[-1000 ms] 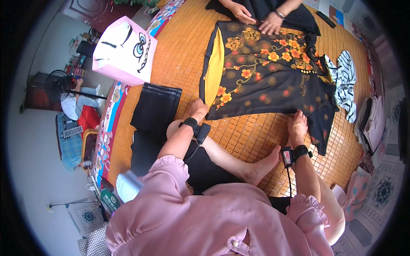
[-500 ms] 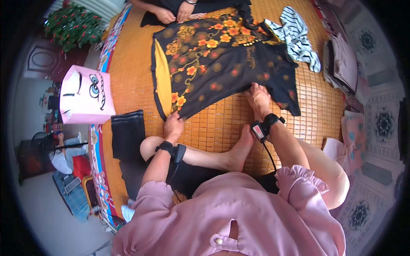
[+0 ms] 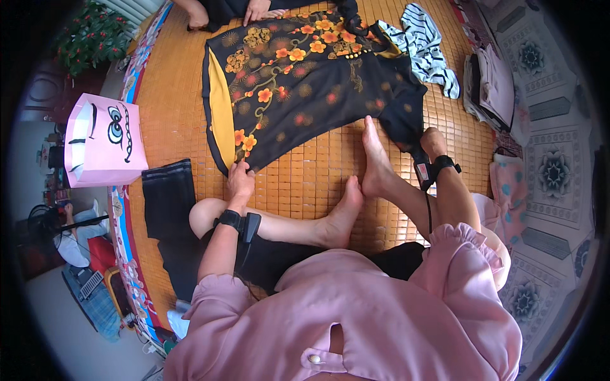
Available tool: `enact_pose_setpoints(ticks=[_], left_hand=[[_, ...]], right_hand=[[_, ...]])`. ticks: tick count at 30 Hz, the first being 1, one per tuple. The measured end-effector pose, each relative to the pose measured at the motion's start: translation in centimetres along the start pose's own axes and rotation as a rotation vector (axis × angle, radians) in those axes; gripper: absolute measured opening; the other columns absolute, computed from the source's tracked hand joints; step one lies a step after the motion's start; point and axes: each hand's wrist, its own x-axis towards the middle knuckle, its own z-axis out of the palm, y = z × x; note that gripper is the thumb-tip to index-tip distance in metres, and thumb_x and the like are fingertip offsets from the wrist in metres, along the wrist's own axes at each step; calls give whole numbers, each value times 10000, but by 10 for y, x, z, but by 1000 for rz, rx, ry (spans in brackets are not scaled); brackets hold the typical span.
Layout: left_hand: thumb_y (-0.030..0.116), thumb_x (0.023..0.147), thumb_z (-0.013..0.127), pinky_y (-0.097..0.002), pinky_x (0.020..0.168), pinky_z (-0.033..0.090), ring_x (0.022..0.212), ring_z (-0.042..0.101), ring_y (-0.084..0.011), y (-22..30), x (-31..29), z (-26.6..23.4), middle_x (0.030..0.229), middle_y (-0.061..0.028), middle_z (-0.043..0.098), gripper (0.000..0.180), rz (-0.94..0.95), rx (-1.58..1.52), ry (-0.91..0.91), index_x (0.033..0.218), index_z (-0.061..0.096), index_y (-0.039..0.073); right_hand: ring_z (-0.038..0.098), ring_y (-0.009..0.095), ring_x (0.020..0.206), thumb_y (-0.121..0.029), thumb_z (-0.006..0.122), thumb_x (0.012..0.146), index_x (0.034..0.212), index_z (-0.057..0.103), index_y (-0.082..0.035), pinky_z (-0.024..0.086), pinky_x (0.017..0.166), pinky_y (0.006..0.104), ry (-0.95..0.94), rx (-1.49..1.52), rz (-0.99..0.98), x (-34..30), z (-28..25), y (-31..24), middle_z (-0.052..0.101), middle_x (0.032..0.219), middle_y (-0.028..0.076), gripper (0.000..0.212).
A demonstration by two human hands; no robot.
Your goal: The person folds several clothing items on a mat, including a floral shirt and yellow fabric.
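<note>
A black blouse (image 3: 305, 89) with orange and yellow flowers lies spread out, its yellow inside showing along the left hem. At the hem's near corner, my left hand (image 3: 240, 180) has its fingers closed on the cloth. My right hand (image 3: 434, 143) is closed at the end of the near sleeve (image 3: 401, 126), its fingertips partly hidden. Both wrists wear black straps with small devices. My bare feet rest between the hands, one toe tip close to the blouse's lower edge.
A co-worker's hands (image 3: 257, 9) rest on dark cloth at the far edge. A striped garment (image 3: 429, 51) lies beyond the blouse, folded clothes (image 3: 492, 89) at the right. A pink paper bag (image 3: 105, 143) and folded black trousers (image 3: 168, 197) are at left on the bamboo mat (image 3: 298, 184).
My right hand has moved right from the blouse's near side to its sleeve end. My left hand keeps to the hem corner. The co-worker's hands have moved apart. The whole view has shifted slightly.
</note>
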Motion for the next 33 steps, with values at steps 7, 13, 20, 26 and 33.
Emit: enact_pose_setpoints(ticks=[7,13,20,26,33], left_hand=[[134,745,561,-421,789,430,942,515,-311,5,1,-6,909,-136,535,166,-60,44,-23,892,556,57],[143,748,570,-419,795,427,969,501,-308,17,2,-5,970,-135,527,197,55,112,96,921,553,51],[194,744,569,-415,853,397,994,480,-328,15,0,-11,998,-146,521,266,-53,157,-95,963,558,44],[274,769,563,-427,668,468,742,597,-347,-22,25,-17,808,-156,627,216,-228,-15,3,799,618,67],[228,789,509,-360,703,467,831,604,-301,-50,89,-21,868,-154,625,196,-374,-181,155,871,602,76]], right_hand=[[-26,199,1335,-589,272,843,1403,-19,-135,25,1063,396,25,-258,-117,11,-7,10,-5,1462,23,778],[288,271,1200,-306,498,761,1273,297,-92,238,1008,402,249,-1187,-315,58,-71,-76,280,1322,86,590],[461,291,1080,-212,551,726,1131,489,-114,401,863,427,401,-1884,-273,83,-113,-72,474,1134,94,421],[-17,261,1332,-426,611,598,1320,-112,98,-24,1089,314,-147,-1033,-653,17,-22,28,-74,1427,192,1148],[11,256,1334,-488,501,691,1365,-70,-12,60,1073,383,-41,-356,-81,0,29,-2,13,1443,132,1003]])
